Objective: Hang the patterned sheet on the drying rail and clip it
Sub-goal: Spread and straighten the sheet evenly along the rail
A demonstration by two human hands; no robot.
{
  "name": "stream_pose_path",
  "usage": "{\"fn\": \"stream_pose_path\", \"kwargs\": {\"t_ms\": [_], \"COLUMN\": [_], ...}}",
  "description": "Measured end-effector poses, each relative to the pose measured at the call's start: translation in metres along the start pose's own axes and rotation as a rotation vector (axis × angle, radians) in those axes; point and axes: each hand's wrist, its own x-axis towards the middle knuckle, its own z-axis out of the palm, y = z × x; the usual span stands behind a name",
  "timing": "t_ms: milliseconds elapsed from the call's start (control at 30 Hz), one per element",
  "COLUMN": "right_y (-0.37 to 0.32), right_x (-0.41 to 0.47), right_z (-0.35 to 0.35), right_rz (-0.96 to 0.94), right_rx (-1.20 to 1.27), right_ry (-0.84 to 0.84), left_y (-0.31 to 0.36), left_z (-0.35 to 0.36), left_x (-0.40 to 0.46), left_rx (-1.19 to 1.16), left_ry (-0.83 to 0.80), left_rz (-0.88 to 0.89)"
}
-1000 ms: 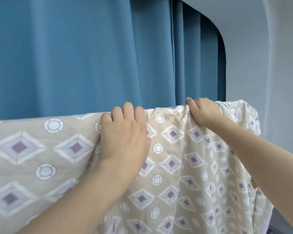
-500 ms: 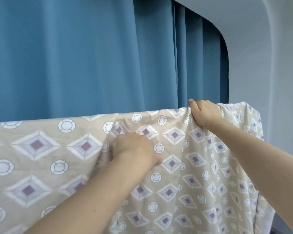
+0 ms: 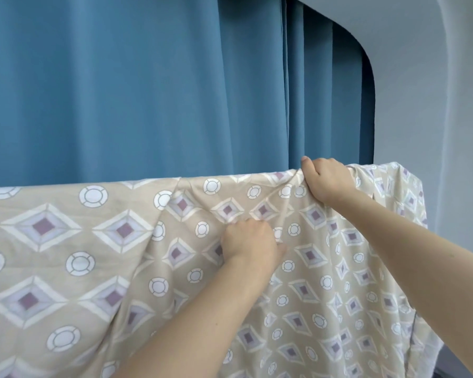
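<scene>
The patterned sheet (image 3: 66, 241), beige with purple diamonds and white rings, hangs draped across the whole lower view. Its top fold runs along a drying rail that the cloth hides completely. My left hand (image 3: 247, 238) sits a little below the top fold, fingers closed and pinching a bunch of the sheet, which wrinkles around it. My right hand (image 3: 327, 178) grips the top edge of the sheet further right, thumb over the fold. No clips are in view.
A blue curtain (image 3: 134, 91) hangs close behind the sheet. A pale wall (image 3: 426, 105) stands at the right, past the sheet's right end (image 3: 404, 186).
My left hand has slid down from the top fold and to the right, now pinching cloth below the edge. My right hand has kept its grip on the top edge.
</scene>
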Motion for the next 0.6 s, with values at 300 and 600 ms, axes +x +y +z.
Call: {"fn": "stream_pose_path", "kwargs": {"t_ms": [300, 600], "right_y": [0.014, 0.009], "right_x": [-0.002, -0.001], "right_z": [0.003, -0.009], "right_rz": [-0.057, -0.018], "right_rx": [0.042, 0.196], "right_ry": [-0.007, -0.137], "left_y": [-0.026, -0.066], "left_z": [-0.038, -0.094], "left_x": [-0.009, 0.102], "left_rx": [-0.788, -0.457], "left_ry": [0.306, 0.667], "left_rz": [-0.175, 0.021]}}
